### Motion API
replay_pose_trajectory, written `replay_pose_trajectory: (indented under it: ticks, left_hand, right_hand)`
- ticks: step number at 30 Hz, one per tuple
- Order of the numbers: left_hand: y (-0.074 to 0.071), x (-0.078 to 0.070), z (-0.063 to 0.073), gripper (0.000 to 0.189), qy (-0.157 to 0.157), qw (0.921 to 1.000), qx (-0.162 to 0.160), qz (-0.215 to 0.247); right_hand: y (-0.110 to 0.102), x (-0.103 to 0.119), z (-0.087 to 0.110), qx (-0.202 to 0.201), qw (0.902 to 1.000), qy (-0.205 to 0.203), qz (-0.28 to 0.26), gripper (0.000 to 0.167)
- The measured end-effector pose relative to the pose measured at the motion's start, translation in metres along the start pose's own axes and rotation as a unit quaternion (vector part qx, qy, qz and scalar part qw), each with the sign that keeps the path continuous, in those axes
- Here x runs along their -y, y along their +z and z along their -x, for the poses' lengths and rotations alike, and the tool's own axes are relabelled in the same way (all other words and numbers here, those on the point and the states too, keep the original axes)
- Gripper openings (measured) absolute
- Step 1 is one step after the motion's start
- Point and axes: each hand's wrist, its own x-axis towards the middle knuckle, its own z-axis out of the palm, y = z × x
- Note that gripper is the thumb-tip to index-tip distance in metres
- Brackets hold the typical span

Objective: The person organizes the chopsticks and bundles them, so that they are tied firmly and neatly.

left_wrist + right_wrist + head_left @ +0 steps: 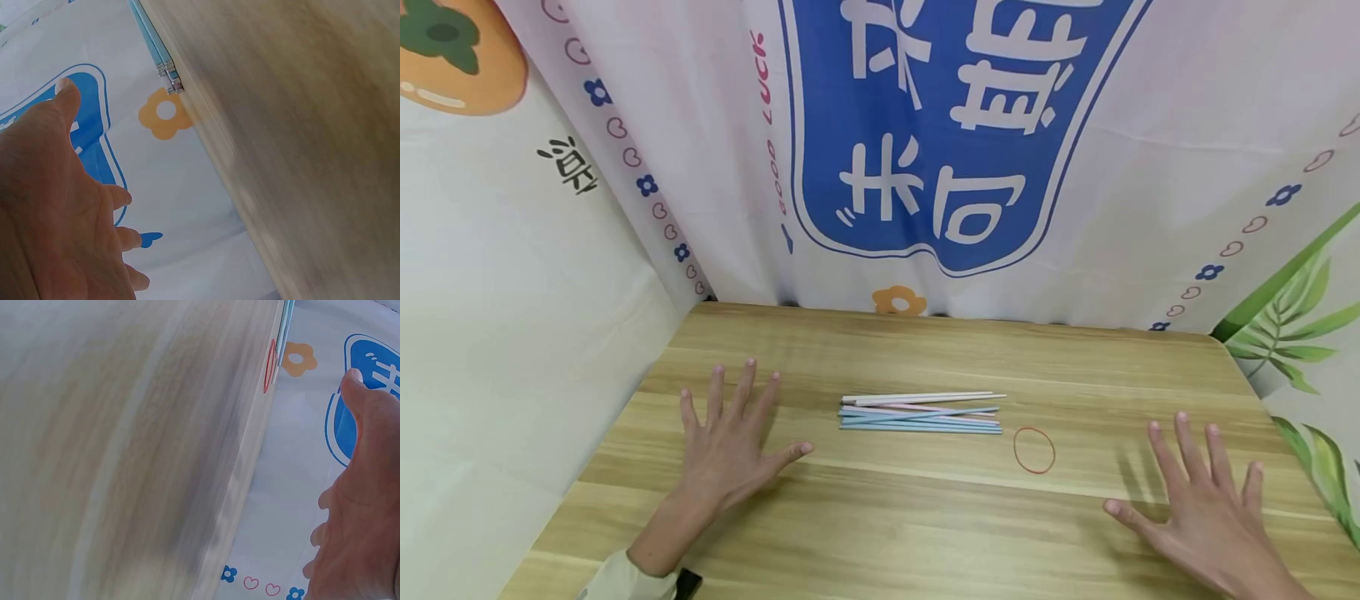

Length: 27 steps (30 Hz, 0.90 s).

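Chopsticks (922,415) lie between the left hand (724,457) and the right hand (1212,510), both with fingers spread wide, holding nothing. White sticks (917,395) are on the far side, blue sticks (921,430) on the near. Just right of them lies a red rubber band (1036,472). Beneath is a wooden table (887,533); past its far edge hangs printed cloth (1112,250).

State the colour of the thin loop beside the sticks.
The loop is red; it shows best in the head view.
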Motion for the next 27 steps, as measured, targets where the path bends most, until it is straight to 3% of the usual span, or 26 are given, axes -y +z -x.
replay_pose_trajectory:
  ticks: [27]
  left_hand:
    - [-0.0012, -0.0050, -0.0038, 0.109, 0.002, 1.0000, 0.005, 0.008]
  right_hand:
    - [0.0028, 0.0044, -0.0032, -0.011, 0.9999, -0.005, 0.000, 0.122]
